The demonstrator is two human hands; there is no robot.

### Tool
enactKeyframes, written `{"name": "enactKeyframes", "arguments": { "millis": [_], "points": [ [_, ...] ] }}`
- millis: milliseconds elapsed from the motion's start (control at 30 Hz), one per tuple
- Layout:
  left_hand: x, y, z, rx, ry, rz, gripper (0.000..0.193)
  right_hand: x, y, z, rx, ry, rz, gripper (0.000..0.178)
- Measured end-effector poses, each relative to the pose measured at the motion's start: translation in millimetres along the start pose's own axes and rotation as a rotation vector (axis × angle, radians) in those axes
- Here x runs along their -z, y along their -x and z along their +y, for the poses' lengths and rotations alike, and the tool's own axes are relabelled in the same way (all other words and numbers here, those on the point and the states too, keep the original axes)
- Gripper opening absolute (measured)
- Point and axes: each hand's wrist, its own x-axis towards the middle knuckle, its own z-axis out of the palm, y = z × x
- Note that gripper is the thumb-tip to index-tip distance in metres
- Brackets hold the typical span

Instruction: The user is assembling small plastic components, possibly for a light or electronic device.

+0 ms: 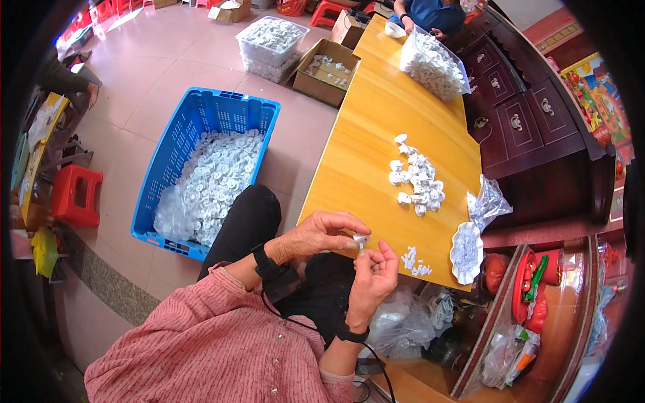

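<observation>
Between the thumb and fingers of my left hand (322, 235) is a small white plastic part (361, 238), held near the table's front edge. My right hand (373, 267) pinches a tiny white piece (361, 248) right beneath that part; whether the two touch I cannot tell. On the wooden table (363, 148), a loose pile of white plastic parts (420, 181) lies beyond my hands. Closer in, to the right of my right hand, is a scatter of tiny white pieces (416, 262). A scalloped white dish (465, 252) at the table's right edge holds many more tiny pieces.
A blue crate (181, 114) full of white parts stands on the floor at my left. A cardboard box (316, 87) and a clear tub (272, 50) sit farther back. At the table's far end, a person (433, 17) works beside another full tub (437, 64).
</observation>
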Motion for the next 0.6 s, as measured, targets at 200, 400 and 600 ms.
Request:
{"name": "enactKeyframes", "arguments": {
  "millis": [200,400,600],
  "points": [
    [0.2,-0.4,-1.3,-0.010,-0.009,0.002,0.030,-0.2,-0.6,-0.4,-0.005,0.000,-0.002,0.038],
    [-0.1,-0.5,-0.4,-0.017,-0.010,-0.003,0.030,0.4,-1.1,2.2,-0.007,-0.013,-0.004,0.037],
    [0.0,-0.2,-2.1,-0.013,-0.008,-0.004,0.030,1.6,-1.8,3.8,-0.001,0.015,-0.003,0.036]
  ]
}}
